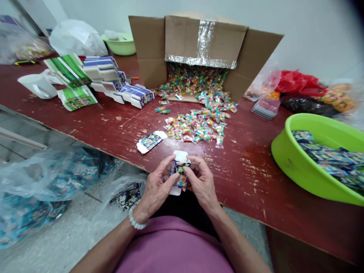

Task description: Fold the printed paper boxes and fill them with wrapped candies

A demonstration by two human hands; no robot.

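Observation:
My left hand [157, 186] and my right hand [201, 185] both grip a small printed cardboard box [179, 175] above the table's near edge. Its white end flap stands up at the top, and my fingers hide much of its sides. A flat printed box blank [150, 141] lies on the dark red wooden table [233, 178] just beyond my hands. Farther off spreads a heap of small colourful wrapped packets [195, 127], spilling from an open cardboard carton [199, 41]. A white bead bracelet [136, 218] circles my left wrist.
Stacks of flat printed box blanks [99, 77] stand at the table's far left. A lime green basin [287, 159] full of printed boxes sits at the right. Clear plastic bags [42, 189] holding printed packets lie on the floor at the left, below the table edge.

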